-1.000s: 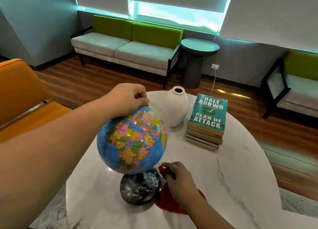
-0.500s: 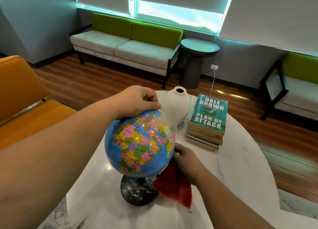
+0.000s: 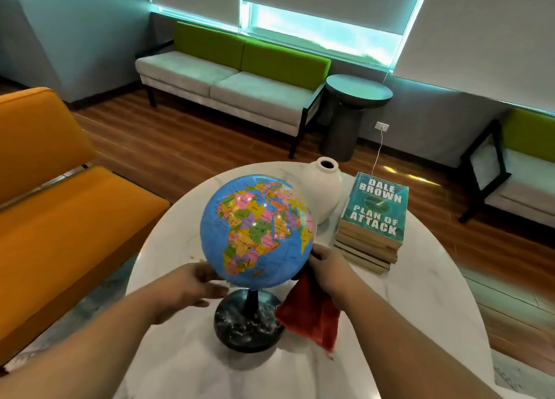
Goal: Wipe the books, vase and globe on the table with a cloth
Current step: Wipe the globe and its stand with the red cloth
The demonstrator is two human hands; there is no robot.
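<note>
From the head camera, a round white marble-patterned table fills the lower middle of the view. On it stands a blue globe with brightly coloured countries, carried on a short black stem above a round, glossy black base. Africa faces the camera.

The left hand reaches in from the lower left and lies against the lower left curve of the sphere, its fingers spread and loosely open — it cups the ball rather than closing around anything. The right hand comes in from the lower right and meets the globe at its lower right side. Its fingers are closed on a red cloth, which hangs down from the hand beside the stem, its loose end draping onto the tabletop just right of the base. The fingertips themselves are partly hidden behind the sphere.

Behind the globe, and partly covered by it, sits a cream, rounded ceramic vase with a narrow dark mouth. Just beside the vase, to its right, lies a stack of paperback books — the top one has a teal cover. The stack stands apart from both hands.

Beyond the table are an orange upholstered seat at the left, a grey sofa with a green backrest under the window, and a dark round side table.
</note>
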